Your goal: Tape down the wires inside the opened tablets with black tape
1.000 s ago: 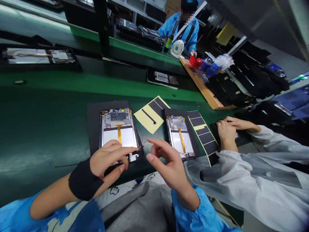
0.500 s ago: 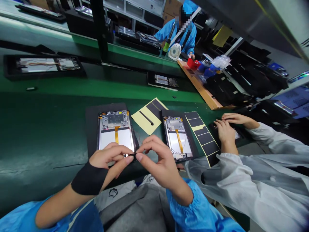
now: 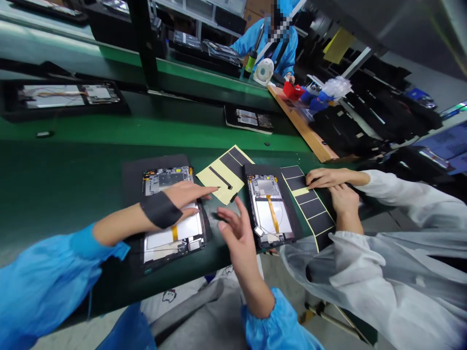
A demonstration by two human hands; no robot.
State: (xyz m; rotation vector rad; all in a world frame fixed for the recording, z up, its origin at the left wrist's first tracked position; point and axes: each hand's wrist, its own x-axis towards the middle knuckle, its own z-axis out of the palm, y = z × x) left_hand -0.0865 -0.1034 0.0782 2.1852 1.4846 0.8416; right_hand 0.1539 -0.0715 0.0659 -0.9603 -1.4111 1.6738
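My left hand [image 3: 184, 199], with a black band around wrist and palm, reaches flat over the opened tablet [image 3: 189, 228] on the left. Its fingers stretch toward a yellow backing sheet [image 3: 222, 187] that carries black adhesive pieces. My right hand [image 3: 239, 233] is raised between the two tablets, thumb and fingers apart. A small black piece [image 3: 234, 198] shows at its index fingertip; whether it sticks there or lies behind cannot be told. A second opened tablet [image 3: 273, 214], with an orange ribbon cable, lies just right of this hand.
A co-worker's hands [image 3: 337, 187] are at a long sheet of black pieces [image 3: 312, 209] on the right. More opened devices [image 3: 251, 119] lie along the green bench [image 3: 91, 155]. Across it are a small fan [image 3: 263, 72], a red bin [image 3: 293, 91] and another person.
My hands have parted from a pinch around a small black piece. The left moved up over the left tablet; the right opened its fingers. The co-worker's far hand shifted left onto the long sheet.
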